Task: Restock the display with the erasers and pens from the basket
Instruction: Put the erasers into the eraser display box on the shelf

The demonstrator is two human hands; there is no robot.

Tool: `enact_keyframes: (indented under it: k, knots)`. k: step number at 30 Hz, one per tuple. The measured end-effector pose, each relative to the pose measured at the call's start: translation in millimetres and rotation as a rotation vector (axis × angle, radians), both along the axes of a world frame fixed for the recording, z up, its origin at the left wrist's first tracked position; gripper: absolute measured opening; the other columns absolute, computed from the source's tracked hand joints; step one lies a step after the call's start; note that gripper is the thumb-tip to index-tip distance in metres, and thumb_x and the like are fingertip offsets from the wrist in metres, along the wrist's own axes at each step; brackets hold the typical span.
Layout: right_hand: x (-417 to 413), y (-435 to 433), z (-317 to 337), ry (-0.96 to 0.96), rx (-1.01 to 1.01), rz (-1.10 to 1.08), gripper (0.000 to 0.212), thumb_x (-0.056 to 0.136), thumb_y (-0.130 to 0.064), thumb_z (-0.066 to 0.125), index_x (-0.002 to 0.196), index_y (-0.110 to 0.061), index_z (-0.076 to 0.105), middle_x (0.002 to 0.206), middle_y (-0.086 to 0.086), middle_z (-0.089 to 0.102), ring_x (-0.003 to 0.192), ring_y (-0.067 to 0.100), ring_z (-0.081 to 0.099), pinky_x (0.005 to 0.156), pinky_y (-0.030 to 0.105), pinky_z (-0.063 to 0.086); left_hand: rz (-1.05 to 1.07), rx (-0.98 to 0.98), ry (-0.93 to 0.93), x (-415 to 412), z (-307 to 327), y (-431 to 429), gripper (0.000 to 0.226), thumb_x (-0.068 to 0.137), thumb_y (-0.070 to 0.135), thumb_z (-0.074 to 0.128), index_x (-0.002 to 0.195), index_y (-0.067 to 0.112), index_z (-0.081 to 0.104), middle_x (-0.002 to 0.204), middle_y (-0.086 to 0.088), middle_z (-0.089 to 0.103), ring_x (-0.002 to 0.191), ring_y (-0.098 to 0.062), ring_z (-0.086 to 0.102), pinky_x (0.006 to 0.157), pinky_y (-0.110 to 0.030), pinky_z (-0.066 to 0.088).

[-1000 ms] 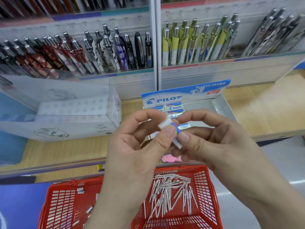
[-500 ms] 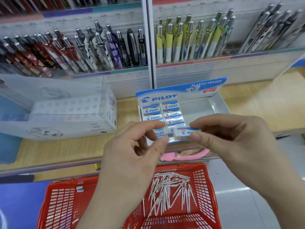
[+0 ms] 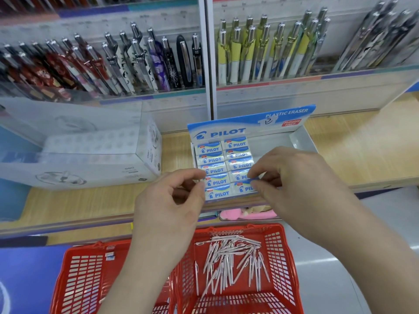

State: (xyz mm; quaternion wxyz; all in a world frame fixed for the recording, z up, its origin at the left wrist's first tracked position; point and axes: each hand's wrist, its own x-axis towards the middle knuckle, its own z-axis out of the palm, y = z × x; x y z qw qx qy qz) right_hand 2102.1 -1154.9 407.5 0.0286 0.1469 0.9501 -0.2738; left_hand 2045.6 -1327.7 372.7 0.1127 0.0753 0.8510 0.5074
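Observation:
The PILOT eraser display box (image 3: 301, 138) stands on the wooden shelf, with two columns of blue-and-white erasers (image 3: 212, 159) in its left half. My right hand (image 3: 299, 186) pinches an eraser (image 3: 242, 188) between thumb and forefinger at the front of the right column, where it lies in line with the others. My left hand (image 3: 170, 205) hovers just left of the box's front corner, fingers loosely curled and holding nothing. Below, the red basket (image 3: 283, 282) holds a heap of white pens (image 3: 229, 261) and a few small erasers (image 3: 110, 253) near its left rim.
A clear plastic box (image 3: 95, 159) stands on the wooden shelf (image 3: 353, 150) left of the display. Racks of upright pens (image 3: 140, 64) fill the back wall behind a clear front. Something pink (image 3: 249, 214) lies under the shelf edge.
Both hands held the eraser over the basket. My left hand let go, and my right hand carried the eraser forward and down into the front of the box's right column.

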Motion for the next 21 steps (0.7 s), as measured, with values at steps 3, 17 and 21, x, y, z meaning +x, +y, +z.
enact_keyframes:
  k: [3, 17, 21]
  knots:
    - [-3, 1, 1, -0.029, -0.02, -0.077, 0.023, 0.085, -0.024, 0.065, 0.108, -0.027, 0.064, 0.102, -0.007, 0.066, 0.095, 0.015, 0.063, 0.082, 0.038, 0.052, 0.002, 0.017, -0.012, 0, 0, 0, 0.016, 0.08, 0.022, 0.068, 0.084, 0.037, 0.07, 0.071, 0.011, 0.064, 0.062, -0.01, 0.061, 0.06, -0.017, 0.047]
    - [-25, 13, -10, -0.118, -0.239, -0.142, 0.016, 0.081, -0.013, 0.067, 0.096, -0.02, 0.067, 0.073, -0.009, 0.067, 0.075, 0.008, 0.062, 0.067, 0.026, 0.048, 0.028, 0.26, -0.192, -2, 5, 3, 0.04, 0.082, 0.002, 0.067, 0.086, 0.042, 0.062, 0.062, 0.007, 0.06, 0.056, -0.013, 0.06, 0.055, -0.013, 0.051]
    - [-23, 10, -8, -0.131, -0.178, -0.049, 0.016, 0.084, -0.01, 0.061, 0.09, -0.023, 0.067, 0.072, -0.011, 0.063, 0.07, 0.007, 0.056, 0.057, 0.017, 0.04, 0.027, 0.276, -0.2, -2, 4, 3, 0.04, 0.083, 0.001, 0.066, 0.087, 0.041, 0.062, 0.062, 0.007, 0.059, 0.056, -0.011, 0.058, 0.054, -0.014, 0.051]
